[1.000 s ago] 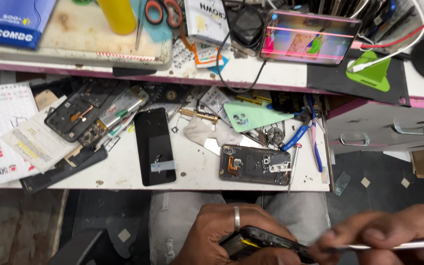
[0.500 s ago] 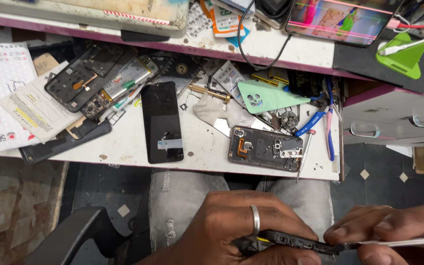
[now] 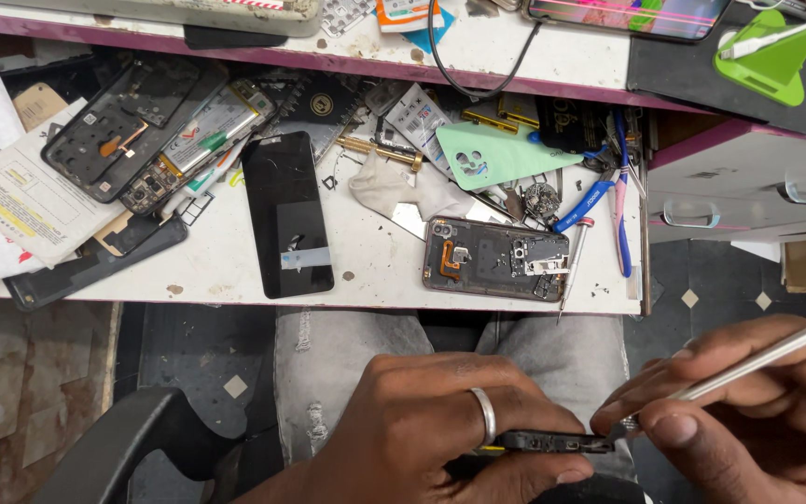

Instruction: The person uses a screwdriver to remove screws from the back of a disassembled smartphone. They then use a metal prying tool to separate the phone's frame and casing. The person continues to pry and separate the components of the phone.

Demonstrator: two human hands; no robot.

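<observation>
Since a second ago the view has dipped and drawn closer, so the hands sit larger and higher in the picture while the upper shelf has slid mostly out of the top edge. Nearest the camera, the left hand, a silver ring on one finger, is closed around a dark phone, gripping it edge-on above the lap so that only its thin side shows. Just beside it, the right hand pinches a slim white tool, whose tip meets the right end of the phone's edge. Under both hands lie grey trousers, and at the lower left the dark arm of a chair curves in. Beyond the knees, the white worktop carries a black screen panel lying flat near its front edge. To the right of it rests an opened phone body with its inner parts exposed, a thin screwdriver just beside it, and blue-handled pliers near that. Farther back sit a pale green phone back cover and a crumpled white cloth. On the left, dismantled phone frames overlap printed paper packets. Farthest away, a cracked phone screen lies on the pink-edged shelf.
</observation>
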